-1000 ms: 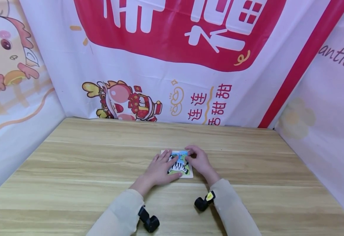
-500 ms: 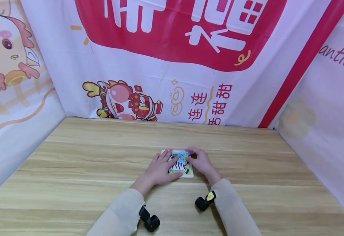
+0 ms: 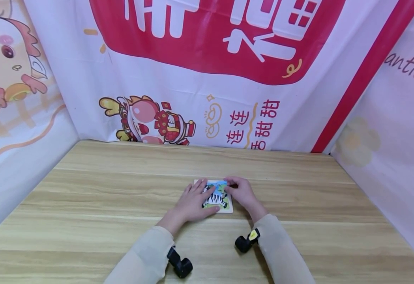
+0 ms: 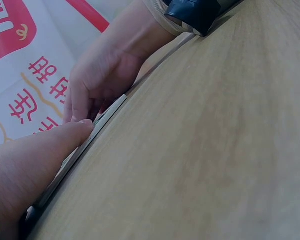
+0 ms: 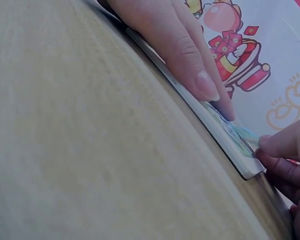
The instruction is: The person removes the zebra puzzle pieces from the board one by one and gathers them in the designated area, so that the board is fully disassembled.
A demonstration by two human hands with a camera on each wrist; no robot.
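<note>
while pale wood grain runs right across the table [image 3: 86, 221], a white cloth [image 3: 178, 86] with a big red panel hangs behind it, and printed cloths flank both sides, a cartoon figure on the left one [image 3: 18, 130], a faint flower on the right one [image 3: 388, 138]. down to the hands now, and between them the small zebra puzzle [image 3: 224, 211] lies flat on the wood! the left hand [image 3: 192, 203] rests over its left part, fingers straight and spread wide, thumb by the near edge. up at the far right corner, the right hand [image 3: 241, 191] is drawn narrow, thumb and finger pinching a thin greenish piece [image 5: 247, 136], tilted above the board.
</note>
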